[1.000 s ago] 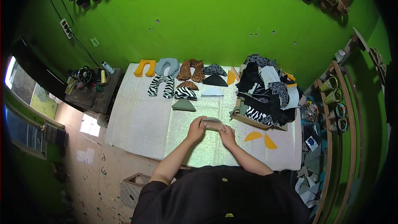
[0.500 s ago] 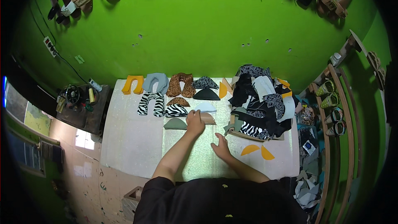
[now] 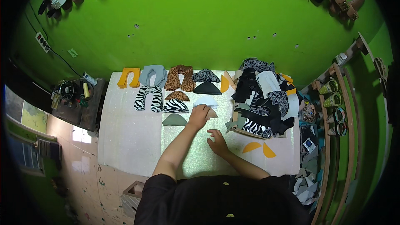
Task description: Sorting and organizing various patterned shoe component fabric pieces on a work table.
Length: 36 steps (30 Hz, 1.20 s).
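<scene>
My left hand (image 3: 199, 117) reaches over a small tan half-moon piece (image 3: 213, 113), its fingers bent down and closed on the left part, which they hide. Just beyond lies a pale blue half-moon piece (image 3: 206, 101). Nearer me and to the left rests an olive half-moon piece (image 3: 174, 119), with a zebra-print one (image 3: 176, 106) and a leopard-print one (image 3: 177, 96) above it. My right hand (image 3: 217, 142) hovers near the table's middle, thumb and curved fingers apart, holding nothing.
Stacked U-shaped pieces in yellow (image 3: 128, 77), grey-blue (image 3: 153, 75), leopard (image 3: 180, 78) and zebra print (image 3: 148, 99) line the back left. A box heaped with scraps (image 3: 262, 100) stands right. Two orange pieces (image 3: 268, 150) lie before it. Sandals hang on a wooden rack (image 3: 329, 141).
The view has shifted slightly. My left hand has moved a little right over the tan piece, covering more of it. My right hand has drawn left, its fingers curling more.
</scene>
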Motion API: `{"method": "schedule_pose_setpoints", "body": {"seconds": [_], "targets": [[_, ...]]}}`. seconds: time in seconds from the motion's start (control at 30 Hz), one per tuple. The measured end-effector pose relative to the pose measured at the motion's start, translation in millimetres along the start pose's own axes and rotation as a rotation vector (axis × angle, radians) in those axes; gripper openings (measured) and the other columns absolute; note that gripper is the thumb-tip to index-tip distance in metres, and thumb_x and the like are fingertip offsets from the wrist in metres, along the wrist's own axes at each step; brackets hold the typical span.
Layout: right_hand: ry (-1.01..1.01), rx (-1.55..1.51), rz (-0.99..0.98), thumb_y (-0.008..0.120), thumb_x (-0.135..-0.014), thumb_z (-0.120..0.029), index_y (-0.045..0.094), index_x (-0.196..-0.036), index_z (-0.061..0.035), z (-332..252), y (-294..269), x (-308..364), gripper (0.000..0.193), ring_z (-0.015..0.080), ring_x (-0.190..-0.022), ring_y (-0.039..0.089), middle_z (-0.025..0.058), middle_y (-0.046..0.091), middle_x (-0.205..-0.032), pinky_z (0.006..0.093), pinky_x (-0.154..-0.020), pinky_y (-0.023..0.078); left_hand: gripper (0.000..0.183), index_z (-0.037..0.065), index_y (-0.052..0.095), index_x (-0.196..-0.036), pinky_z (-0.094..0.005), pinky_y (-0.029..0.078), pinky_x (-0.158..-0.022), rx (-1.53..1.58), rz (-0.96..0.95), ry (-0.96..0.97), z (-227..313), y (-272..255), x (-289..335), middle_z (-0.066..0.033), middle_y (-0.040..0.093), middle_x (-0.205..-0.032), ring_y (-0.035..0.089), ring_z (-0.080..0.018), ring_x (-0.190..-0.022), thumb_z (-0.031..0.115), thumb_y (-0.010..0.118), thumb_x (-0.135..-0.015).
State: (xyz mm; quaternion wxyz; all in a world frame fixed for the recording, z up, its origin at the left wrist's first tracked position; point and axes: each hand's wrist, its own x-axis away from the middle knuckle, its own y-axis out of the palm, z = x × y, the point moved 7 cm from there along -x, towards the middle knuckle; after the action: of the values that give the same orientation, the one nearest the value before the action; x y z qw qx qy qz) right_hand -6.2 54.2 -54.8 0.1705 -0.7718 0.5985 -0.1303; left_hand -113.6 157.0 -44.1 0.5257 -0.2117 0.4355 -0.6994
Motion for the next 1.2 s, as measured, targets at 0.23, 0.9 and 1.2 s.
{"method": "schedule_pose_setpoints", "body": {"seconds": [0.23, 0.9, 1.2], "targets": [[-0.093, 0.005, 0.046, 0.055, -0.077, -0.005, 0.058, -0.102, -0.0037, -15.5, -27.5, 41.4, 0.025, 0.0265, -0.083, 0.059, 0.0144, 0.057, -0.097, 0.0342, -0.075, 0.048, 0.055, 0.012, 0.057, -0.114, -0.0430, 0.036, -0.097, 0.136, 0.192, 0.021, 31.9, -20.5, 28.5, -0.0153, 0.048, -0.119, 0.044, -0.0355, -0.112, 0.014, 0.077, -0.063], [0.107, 0.831, 0.584, 0.068, -0.071, -0.017, 0.044, -0.127, -0.0155, -59.5, -200.6, 36.6, 0.060, 0.0279, -0.131, 0.027, 0.0070, 0.039, -0.134, 0.0615, -0.098, 0.018, 0.031, 0.009, 0.062, -0.103, -0.0404, 0.038, -0.091, 0.300, 0.177, -0.090, 99.7, 13.6, 136.6, -0.0142, 0.055, -0.111, 0.051, -0.0316, -0.106, 0.022, 0.067, -0.075], [0.104, 1.018, 0.499, 0.072, -0.070, -0.019, 0.053, -0.114, -0.0166, -26.5, -251.3, -12.6, 0.048, 0.0236, -0.117, 0.040, 0.0050, 0.048, -0.120, 0.0575, -0.095, 0.025, 0.038, 0.009, 0.056, -0.113, -0.0416, 0.035, -0.097, 0.365, 0.252, -0.067, 116.5, -1.9, 124.9, -0.0164, 0.048, -0.121, 0.044, -0.0339, -0.114, 0.018, 0.063, -0.077]]}}
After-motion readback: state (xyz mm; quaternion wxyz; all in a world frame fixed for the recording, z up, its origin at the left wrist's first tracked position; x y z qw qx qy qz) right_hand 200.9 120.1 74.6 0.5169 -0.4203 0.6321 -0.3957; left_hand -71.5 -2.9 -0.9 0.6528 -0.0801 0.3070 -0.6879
